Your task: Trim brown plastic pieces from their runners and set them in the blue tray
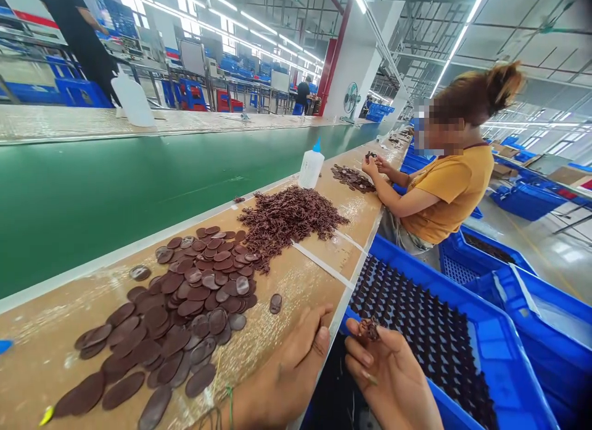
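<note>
While the green conveyor belt (115,189) runs along the far left, the table (41,350) beside it carries a spread of flat brown oval pieces (185,306), one stray oval (275,303) just right of them. Past that, heap of small brown tangled parts (289,217), then a white squeeze bottle (311,166) with blue tip, upright. Left hand (289,371) lies on the table edge near the ovals, fingers loosely curled, nothing gripped. Right hand (393,380) sits just beside it, off the table, thumb and fingers pinched on one small brown part (369,328), held over the blue crate (499,350) of dark stacked pieces. Further right, a co-worker in a yellow shirt (456,192) handles parts at another pile (354,178).
</note>
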The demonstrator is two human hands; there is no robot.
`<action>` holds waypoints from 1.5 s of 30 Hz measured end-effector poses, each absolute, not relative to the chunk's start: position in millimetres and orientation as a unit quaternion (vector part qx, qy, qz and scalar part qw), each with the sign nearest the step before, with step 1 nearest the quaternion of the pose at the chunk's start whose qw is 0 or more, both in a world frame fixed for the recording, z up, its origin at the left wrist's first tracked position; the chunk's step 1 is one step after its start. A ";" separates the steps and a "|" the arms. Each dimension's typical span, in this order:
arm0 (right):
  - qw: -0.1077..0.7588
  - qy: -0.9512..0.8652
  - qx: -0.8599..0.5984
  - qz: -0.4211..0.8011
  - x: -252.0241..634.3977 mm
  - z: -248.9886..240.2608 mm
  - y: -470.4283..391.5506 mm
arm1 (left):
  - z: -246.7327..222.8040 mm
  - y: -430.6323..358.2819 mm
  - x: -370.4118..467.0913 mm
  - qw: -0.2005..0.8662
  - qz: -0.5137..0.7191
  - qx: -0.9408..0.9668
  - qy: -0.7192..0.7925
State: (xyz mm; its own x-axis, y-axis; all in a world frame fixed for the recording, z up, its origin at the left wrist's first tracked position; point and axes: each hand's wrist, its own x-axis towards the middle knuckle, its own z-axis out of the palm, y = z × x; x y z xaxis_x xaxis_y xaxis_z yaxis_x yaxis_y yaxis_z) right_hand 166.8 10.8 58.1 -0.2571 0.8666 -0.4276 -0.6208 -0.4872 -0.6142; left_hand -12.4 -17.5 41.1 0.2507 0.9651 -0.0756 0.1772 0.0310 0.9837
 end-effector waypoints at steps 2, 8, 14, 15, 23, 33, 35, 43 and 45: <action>0.475 -0.164 -0.367 0.783 168.7 57.5 11.2 | 35.6 -17.5 -13.0 0.532 0.352 0.591 0.493; 0.474 -0.188 -0.402 0.761 173.8 48.2 15.9 | 23.3 -9.3 -11.4 0.442 0.429 0.581 0.533; 0.475 -0.281 -0.469 0.690 177.5 61.2 51.8 | 22.1 -3.1 -11.8 0.435 0.488 0.521 0.548; 0.480 -0.318 -0.475 0.666 178.7 63.7 64.4 | 21.8 -2.6 -12.0 0.436 0.484 0.526 0.547; 0.484 -0.438 -0.511 0.559 174.3 62.4 159.7 | 10.7 3.0 -10.9 0.461 0.494 0.508 0.534; 0.436 -0.494 -0.565 0.496 167.4 49.7 182.1 | 18.1 3.7 -12.2 0.448 0.477 0.528 0.542; 0.413 -0.507 -0.585 0.480 172.8 43.2 181.8 | 17.8 4.0 -12.1 0.449 0.473 0.531 0.542; 0.366 -0.562 -0.624 0.400 182.0 38.0 183.5 | 20.2 3.8 -12.0 0.446 0.467 0.532 0.548; 0.390 -0.580 -0.621 0.356 181.9 42.1 183.6 | 20.9 4.0 -11.9 0.450 0.468 0.529 0.547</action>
